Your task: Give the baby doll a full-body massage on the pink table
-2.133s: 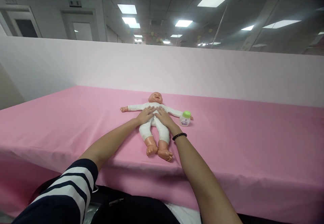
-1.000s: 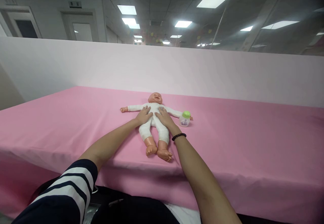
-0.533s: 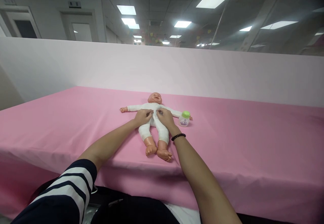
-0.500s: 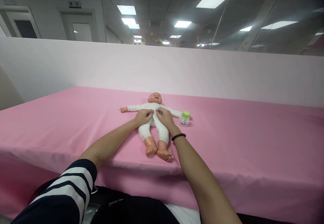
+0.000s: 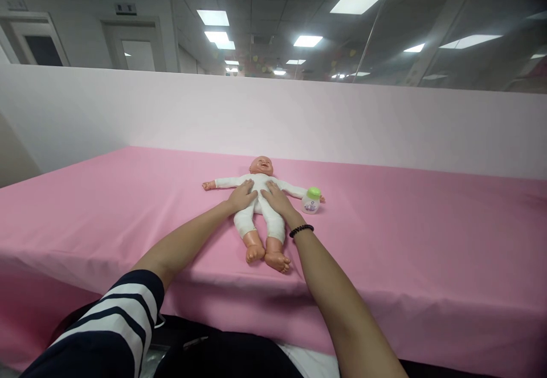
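Fingers uncurled, now flat on white cloth-bodied doll.

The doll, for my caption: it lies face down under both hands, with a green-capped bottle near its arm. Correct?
Not face down: the head view shows the doll lying face up under both hands, green-capped bottle near its arm.

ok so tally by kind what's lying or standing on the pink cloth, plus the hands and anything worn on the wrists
Doll: 1
Green-capped bottle: 1
Hands: 2, left hand and right hand
Black bracelet: 1
Total: 5
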Demonstrator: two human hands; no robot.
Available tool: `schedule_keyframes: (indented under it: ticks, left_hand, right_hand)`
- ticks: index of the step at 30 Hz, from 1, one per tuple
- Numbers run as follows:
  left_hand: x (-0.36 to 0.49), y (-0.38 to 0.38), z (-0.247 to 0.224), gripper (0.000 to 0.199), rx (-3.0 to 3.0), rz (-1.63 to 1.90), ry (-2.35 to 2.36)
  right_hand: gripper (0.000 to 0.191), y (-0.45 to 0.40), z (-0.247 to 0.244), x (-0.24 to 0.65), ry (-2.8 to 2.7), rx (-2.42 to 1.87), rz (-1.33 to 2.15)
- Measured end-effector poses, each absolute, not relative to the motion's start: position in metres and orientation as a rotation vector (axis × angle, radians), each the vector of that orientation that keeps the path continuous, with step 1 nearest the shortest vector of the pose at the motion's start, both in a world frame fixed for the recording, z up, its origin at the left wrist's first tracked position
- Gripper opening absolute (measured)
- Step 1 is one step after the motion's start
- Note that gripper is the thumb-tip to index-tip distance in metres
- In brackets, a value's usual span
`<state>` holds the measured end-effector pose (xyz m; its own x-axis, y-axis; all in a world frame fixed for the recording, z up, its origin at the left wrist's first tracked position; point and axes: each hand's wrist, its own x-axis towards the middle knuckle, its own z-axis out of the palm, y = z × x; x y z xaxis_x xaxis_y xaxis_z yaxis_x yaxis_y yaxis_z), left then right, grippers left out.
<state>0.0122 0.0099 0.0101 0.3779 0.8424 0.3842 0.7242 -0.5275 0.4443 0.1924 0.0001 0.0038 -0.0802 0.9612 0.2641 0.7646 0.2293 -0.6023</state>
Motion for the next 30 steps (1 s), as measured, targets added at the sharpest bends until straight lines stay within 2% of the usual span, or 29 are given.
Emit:
schedule_keyframes:
  ticks: [3,5,9,13,18,25,28,30]
  left_hand:
    - [0.013,0.0,0.016,0.033,2.46,0.889,1.566]
    - [0.013,-0.003,0.016,0.031,2.48,0.931,1.61]
    - [0.01,0.001,0.008,0.03,2.522,1.104,1.405]
    - [0.007,0.011,0.0,0.037,2.507,1.184,1.095]
    - [0.006,0.025,-0.004,0.054,2.536,1.05,0.836]
    - [0.009,0.024,0.0,0.062,2.444,0.856,1.301]
    - [0.01,0.012,0.007,0.047,2.425,0.902,1.481]
    - [0.01,0.004,0.01,0.036,2.463,0.943,1.553]
  right_hand:
    - [0.046,-0.011,0.011,0.192,-1.839,-1.621,0.231]
    - [0.034,-0.016,0.014,0.192,-1.815,-1.631,0.116]
    - [0.027,-0.017,0.014,0.192,-1.816,-1.503,0.047]
    - [0.033,-0.012,0.01,0.192,-1.866,-1.325,0.184]
    - [0.054,-0.005,0.006,0.193,-1.961,-1.321,0.42]
    - [0.067,-0.007,0.01,0.19,-1.929,-1.582,0.49]
    - [0.064,-0.014,0.015,0.189,-1.874,-1.641,0.392]
    - [0.051,-0.019,0.018,0.19,-1.825,-1.664,0.274]
